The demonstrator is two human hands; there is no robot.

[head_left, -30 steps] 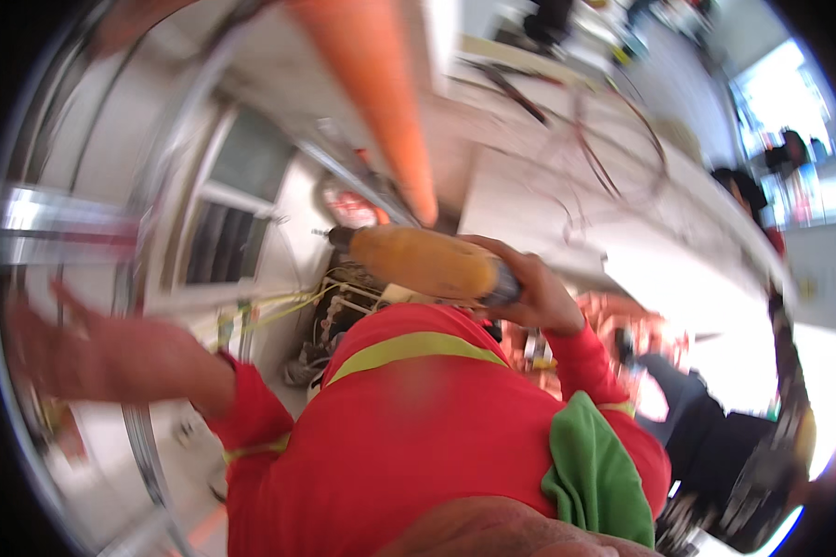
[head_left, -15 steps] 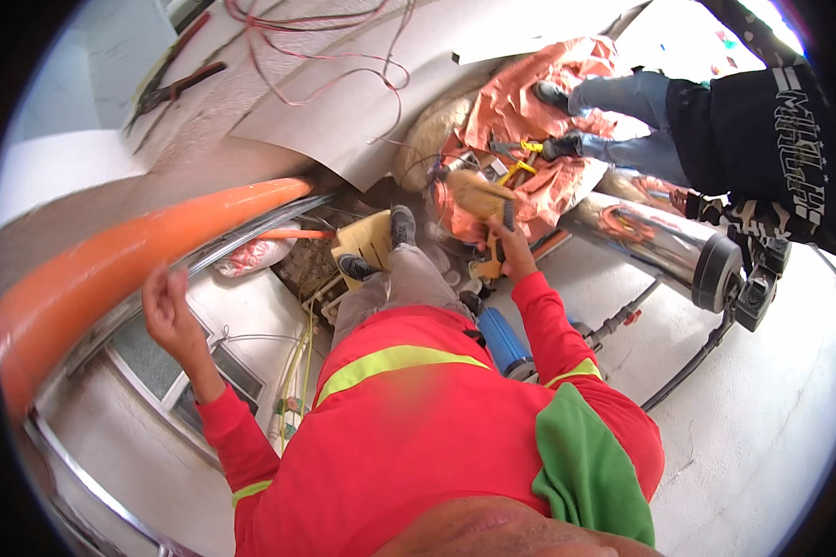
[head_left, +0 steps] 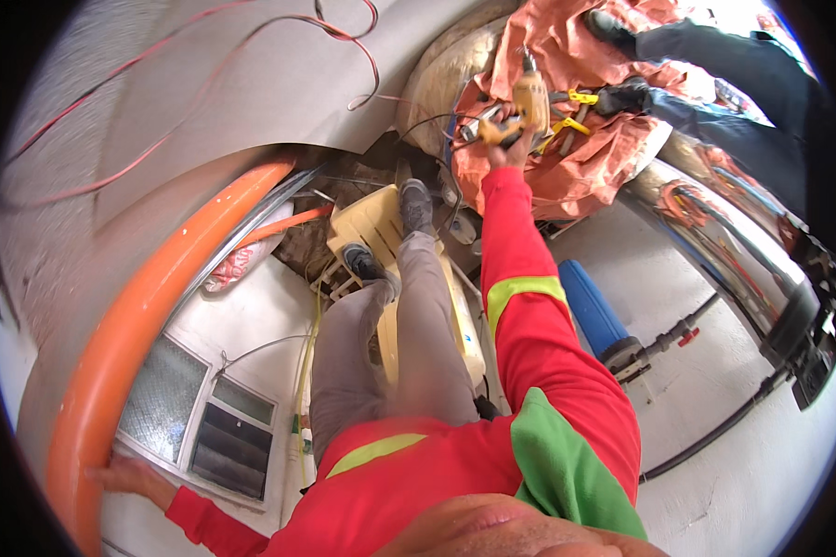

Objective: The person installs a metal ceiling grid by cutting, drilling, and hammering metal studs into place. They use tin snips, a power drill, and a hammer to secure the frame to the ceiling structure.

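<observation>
Our right hand (head_left: pixel 515 141) grips the drill (head_left: pixel 531 100) upper right, nose frame-upward; our spread left hand (head_left: pixel 137 477) touches the orange pipe (head_left: pixel 111 371), lower left.

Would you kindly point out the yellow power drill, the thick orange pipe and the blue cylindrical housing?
Yellow power drill (head_left: pixel 531 97): head view, on its motor body.
Thick orange pipe (head_left: pixel 142 297): head view, on its curved wall.
Blue cylindrical housing (head_left: pixel 593 304): head view, on its side.

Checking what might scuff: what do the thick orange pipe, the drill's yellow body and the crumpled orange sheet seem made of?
Thick orange pipe: probably plastic, smooth and softly glossy, pale-scuffed. Drill's yellow body: likely moulded plastic, fairly dull, with a rounded shell. Crumpled orange sheet: perhaps plastic, slightly shiny, creasing sharply; could be fabric.
</observation>
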